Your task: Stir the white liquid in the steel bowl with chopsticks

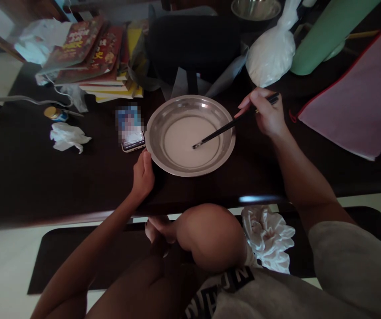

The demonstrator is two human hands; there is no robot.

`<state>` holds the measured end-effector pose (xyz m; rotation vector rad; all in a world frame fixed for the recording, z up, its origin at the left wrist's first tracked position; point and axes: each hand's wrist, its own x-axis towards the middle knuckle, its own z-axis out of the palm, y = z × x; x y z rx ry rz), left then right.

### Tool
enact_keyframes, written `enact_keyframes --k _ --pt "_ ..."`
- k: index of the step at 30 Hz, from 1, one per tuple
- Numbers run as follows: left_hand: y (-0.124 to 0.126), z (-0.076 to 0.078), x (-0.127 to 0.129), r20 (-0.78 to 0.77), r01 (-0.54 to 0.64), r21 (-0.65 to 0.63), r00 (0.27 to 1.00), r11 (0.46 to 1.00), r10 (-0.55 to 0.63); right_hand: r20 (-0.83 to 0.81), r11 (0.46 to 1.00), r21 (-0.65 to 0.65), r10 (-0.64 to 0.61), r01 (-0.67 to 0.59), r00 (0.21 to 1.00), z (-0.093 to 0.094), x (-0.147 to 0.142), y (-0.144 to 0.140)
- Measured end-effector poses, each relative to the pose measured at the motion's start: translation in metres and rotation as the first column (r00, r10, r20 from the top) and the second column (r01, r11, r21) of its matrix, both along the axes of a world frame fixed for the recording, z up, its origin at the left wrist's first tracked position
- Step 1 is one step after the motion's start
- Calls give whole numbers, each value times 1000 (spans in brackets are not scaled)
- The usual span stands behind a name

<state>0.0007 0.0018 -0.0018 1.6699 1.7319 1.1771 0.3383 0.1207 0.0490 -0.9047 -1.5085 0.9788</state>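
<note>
A wide steel bowl (159,153) stands on the dark table in front of me, with a whitish liquid (183,137) in its bottom. My right hand (268,110) is closed around dark chopsticks (225,127), which slant down to the left over the bowl's rim. Their lower tips are wet with white and meet the liquid near the middle. My left hand (144,175) grips the bowl's left edge, thumb up by the rim; its other fingers are partly hidden. Just left of the bowl lies a lit phone (132,133), its upper screen blurred out.
Stacked books (90,57) fill the back left, with a small gold-lidded jar (56,114) and crumpled tissue (68,136) nearer. Behind the bowl, right, sit a tied white plastic bag (270,57) and a green cylinder (323,40). A pink cloth (353,97) lies right of my arm.
</note>
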Motion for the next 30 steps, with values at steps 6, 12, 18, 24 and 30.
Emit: enact_keyframes --k 6,12,18,24,30 --pt "0 0 -1 -11 -10 -19 1000 1000 10 63 998 29 46 -48 997 2 -1 -1" --pt "1 -2 -1 4 -15 -6 1000 1000 15 10 999 34 28 -29 1000 -2 -1 1" --pt "0 -2 -2 16 -16 -13 1000 1000 16 23 999 36 10 -11 1000 -2 0 2" --pt "1 -3 -2 5 -16 -1 1000 1000 16 15 995 38 92 -92 996 -1 -2 -1" --pt "0 0 -1 -17 -12 -17 1000 1000 12 43 998 55 9 -12 999 -2 1 1"
